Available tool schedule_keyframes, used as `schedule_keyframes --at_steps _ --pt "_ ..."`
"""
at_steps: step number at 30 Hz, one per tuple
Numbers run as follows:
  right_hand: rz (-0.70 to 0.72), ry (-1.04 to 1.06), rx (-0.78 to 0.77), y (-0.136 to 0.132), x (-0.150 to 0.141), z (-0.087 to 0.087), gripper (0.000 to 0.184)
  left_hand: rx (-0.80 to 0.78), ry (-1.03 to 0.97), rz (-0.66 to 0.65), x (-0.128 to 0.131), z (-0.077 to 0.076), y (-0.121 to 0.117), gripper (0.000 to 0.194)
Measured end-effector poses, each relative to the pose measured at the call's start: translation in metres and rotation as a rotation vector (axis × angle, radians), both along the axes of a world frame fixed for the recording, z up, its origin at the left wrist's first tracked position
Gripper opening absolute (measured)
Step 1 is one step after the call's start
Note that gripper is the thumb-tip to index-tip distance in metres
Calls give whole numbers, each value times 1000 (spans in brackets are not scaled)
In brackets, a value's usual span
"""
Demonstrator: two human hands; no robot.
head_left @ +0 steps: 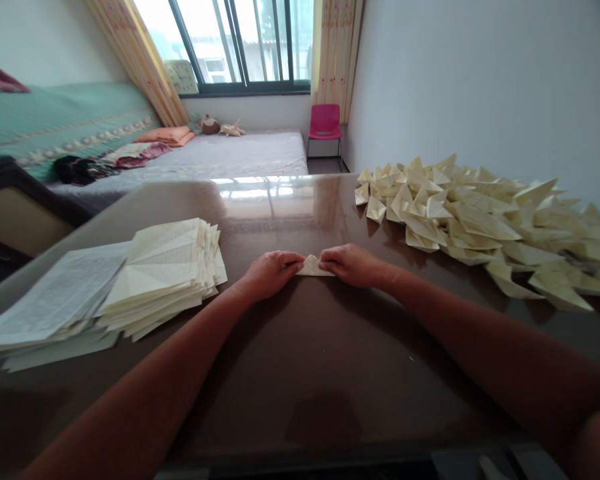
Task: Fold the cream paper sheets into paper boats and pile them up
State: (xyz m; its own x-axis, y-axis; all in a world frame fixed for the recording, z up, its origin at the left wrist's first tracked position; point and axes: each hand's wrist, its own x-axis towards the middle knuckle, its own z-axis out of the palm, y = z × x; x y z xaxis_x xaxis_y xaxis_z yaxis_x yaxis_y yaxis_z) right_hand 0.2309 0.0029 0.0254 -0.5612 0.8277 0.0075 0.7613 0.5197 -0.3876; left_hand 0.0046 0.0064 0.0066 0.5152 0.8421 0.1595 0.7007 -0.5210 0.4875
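A small cream sheet of folded paper (312, 267) with a peaked middle is held just at the tabletop, between both hands. My left hand (270, 273) pinches its left end, fingers closed. On its right end, my right hand (353, 264) is closed in the same way. The fingers cover both ends of the paper. Left of my left hand lies a stack of creased cream paper (160, 267). A large heap of folded paper boats (460, 213) spreads over the right side of the table.
The glossy brown table (325, 353) reflects the window. Printed sheets (60, 293) lie at its left, partly under the cream stack. Beyond the table are a bed (245, 153), a pink chair (325, 123) and a dark-framed chair back (25, 213). A wall rises on the right.
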Motion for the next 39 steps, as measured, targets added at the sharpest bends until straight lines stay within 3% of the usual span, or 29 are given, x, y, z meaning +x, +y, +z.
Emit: schedule_keyframes --at_steps 7,11,20,29,39 --pt "-126 -30 36 -4 -6 -5 18 -20 56 110 8 3 -4 34" --pt "-176 -91 69 -9 -10 -5 20 50 101 136 11 1 -5 33" --pt "-169 -195 160 -15 -12 -3 27 156 224 136 15 -1 -11 33" --pt "48 -311 355 -25 -19 3 23 309 209 -114 10 0 -13 26" --pt "55 -426 396 -36 -26 0 36 342 252 -187 11 1 -14 24"
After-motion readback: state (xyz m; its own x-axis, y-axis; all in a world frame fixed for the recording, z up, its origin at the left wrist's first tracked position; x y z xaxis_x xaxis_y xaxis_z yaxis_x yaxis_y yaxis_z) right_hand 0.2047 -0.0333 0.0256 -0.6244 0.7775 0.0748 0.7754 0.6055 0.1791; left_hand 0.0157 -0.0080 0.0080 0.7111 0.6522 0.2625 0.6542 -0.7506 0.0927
